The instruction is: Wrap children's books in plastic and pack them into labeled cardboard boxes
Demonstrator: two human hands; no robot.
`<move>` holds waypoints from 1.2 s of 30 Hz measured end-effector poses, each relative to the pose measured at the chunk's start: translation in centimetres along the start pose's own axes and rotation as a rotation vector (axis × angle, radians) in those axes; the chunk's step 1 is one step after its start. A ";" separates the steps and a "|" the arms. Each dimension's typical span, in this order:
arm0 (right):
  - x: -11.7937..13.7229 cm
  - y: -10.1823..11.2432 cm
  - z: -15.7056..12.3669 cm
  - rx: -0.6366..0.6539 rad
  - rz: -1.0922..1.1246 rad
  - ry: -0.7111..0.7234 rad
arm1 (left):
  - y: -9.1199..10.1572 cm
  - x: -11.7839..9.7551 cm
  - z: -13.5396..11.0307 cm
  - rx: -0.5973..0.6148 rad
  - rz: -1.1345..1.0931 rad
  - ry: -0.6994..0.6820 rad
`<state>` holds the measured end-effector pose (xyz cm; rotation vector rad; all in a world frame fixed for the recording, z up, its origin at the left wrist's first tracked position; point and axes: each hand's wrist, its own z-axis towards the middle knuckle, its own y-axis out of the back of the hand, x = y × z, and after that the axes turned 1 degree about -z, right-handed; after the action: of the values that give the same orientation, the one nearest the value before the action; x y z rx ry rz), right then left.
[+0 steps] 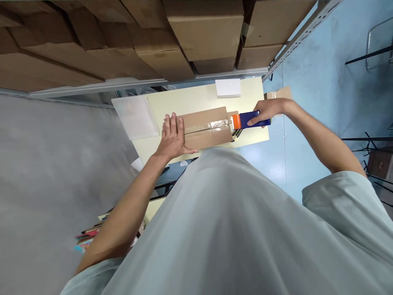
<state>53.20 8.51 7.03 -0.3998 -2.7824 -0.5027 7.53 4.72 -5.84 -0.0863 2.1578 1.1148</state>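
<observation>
A flat brown cardboard box (206, 128) lies on a pale yellow table (190, 100), with a strip of clear tape (211, 125) running along its middle seam. My left hand (172, 137) lies flat on the box's left end, fingers stretched out. My right hand (266, 110) is closed round the blue handle of a tape dispenser (249, 120), whose orange head sits at the box's right edge.
A small white box (228, 87) rests at the table's far edge and a clear plastic sheet (136, 116) at its left corner. Metal shelving (101, 85) stacked with cardboard cartons (202, 28) stands behind. A small cardboard piece (278, 94) lies right of the table. Books (89, 237) sit low left.
</observation>
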 end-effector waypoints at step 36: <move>-6.5 0.3 0.1 -0.044 -0.046 0.016 | -0.5 0.1 0.4 0.042 0.181 -0.033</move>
<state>59.26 7.44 4.97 -0.3399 -2.7747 -0.5757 7.91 4.73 -6.41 0.1486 2.1919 1.1616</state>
